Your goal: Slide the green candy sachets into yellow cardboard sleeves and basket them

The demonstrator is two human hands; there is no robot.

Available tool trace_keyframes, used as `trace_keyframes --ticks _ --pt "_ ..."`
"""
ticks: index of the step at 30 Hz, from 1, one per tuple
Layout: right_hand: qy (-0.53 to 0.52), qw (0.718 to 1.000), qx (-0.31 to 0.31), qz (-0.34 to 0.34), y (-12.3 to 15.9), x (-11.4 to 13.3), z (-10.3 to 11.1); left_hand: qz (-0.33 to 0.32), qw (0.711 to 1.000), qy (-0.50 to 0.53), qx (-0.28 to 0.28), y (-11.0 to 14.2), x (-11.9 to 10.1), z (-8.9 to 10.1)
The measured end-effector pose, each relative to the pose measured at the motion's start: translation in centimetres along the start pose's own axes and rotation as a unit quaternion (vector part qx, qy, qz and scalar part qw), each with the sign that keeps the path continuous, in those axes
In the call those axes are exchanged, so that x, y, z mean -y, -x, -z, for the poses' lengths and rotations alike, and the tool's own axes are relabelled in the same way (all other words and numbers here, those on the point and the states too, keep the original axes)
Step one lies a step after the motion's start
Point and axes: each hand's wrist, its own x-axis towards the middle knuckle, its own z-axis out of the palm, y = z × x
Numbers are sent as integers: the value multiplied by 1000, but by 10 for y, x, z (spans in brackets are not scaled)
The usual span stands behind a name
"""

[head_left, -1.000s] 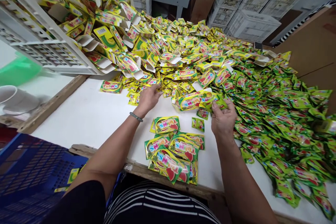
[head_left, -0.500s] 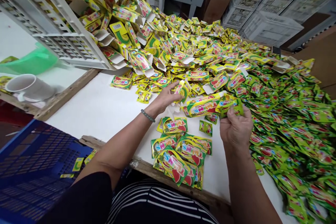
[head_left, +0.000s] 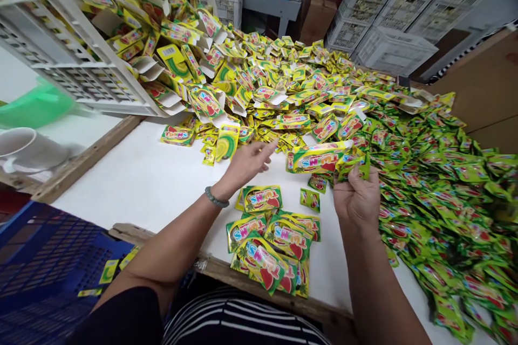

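My left hand (head_left: 250, 164) is empty, fingers stretched out over the white tabletop (head_left: 162, 183). Left of its fingertips, a yellow-green box (head_left: 227, 142) rests against the pile. My right hand (head_left: 358, 191) pinches green candy sachets (head_left: 351, 166) between thumb and fingers. A printed "Twins" box (head_left: 311, 160) lies with its right end against these sachets; whether the hand also grips it, I cannot tell. Below it are two loose green sachets (head_left: 309, 199). Several flat Twins boxes (head_left: 263, 260) are stacked near the table's front edge.
A large heap of open boxes (head_left: 259, 73) spills from a tipped white crate (head_left: 109, 89). Green sachets (head_left: 441, 215) cover the right side. A white mug (head_left: 32, 148) and a green scoop-like piece (head_left: 36, 108) stand left. A blue crate (head_left: 52, 259) sits below at left.
My left hand has let go of a yellow-green box, which now lies to the left by the pile. Its fingers have opened. My right hand still holds the sachets; the view has shifted slightly.
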Motion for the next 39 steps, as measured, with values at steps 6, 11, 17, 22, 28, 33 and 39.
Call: trace_keyframes --ticks 6,11,17,22,28,33,39 --pt "143 985 -22 97 24 -12 -6 105 939 321 60 1 3 -23" --pt "302 886 217 278 56 -7 -16 112 894 432 20 3 -2 -21" --pt "305 824 363 309 64 -5 -31 134 883 434 118 3 0 -14" --pt "345 878 280 180 39 10 -8 128 861 469 154 -6 7 -1" --pt "560 797 220 57 -11 20 35 129 851 453 233 -6 13 4" --pt "371 899 203 112 -7 21 21 136 821 461 309 0 11 -5" --pt "340 892 275 109 13 24 1 140 812 451 343 5 8 -18"
